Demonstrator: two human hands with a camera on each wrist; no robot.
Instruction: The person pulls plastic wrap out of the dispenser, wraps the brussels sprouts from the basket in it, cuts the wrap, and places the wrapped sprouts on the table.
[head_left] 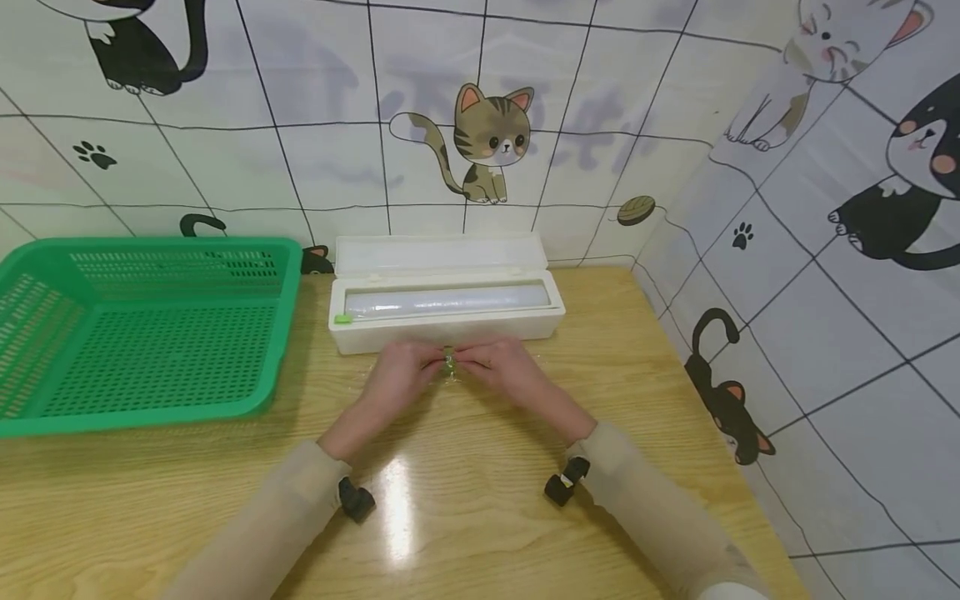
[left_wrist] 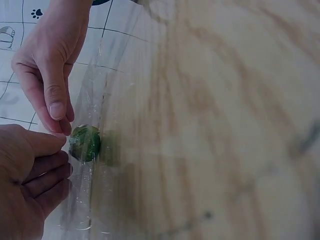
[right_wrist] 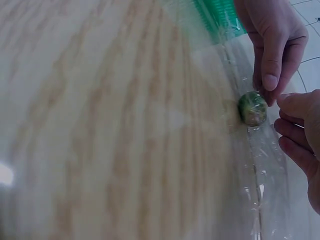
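With fingertips nearly meeting, the left hand [head_left: 405, 372] and right hand [head_left: 501, 363] seem to pinch clear film [left_wrist: 84, 200] beside the round green vegetable [left_wrist: 86, 143], near side of the white box [head_left: 517, 327]; even, gentle tension should avoid tearing.

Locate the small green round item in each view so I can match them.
Head: small green round item, just below centre, between left hand and right hand.
Left wrist: left of centre, slightly below mid-height.
Right wrist: right of centre, slightly above mid-height.
Shared landmark: both hands, close beside it.
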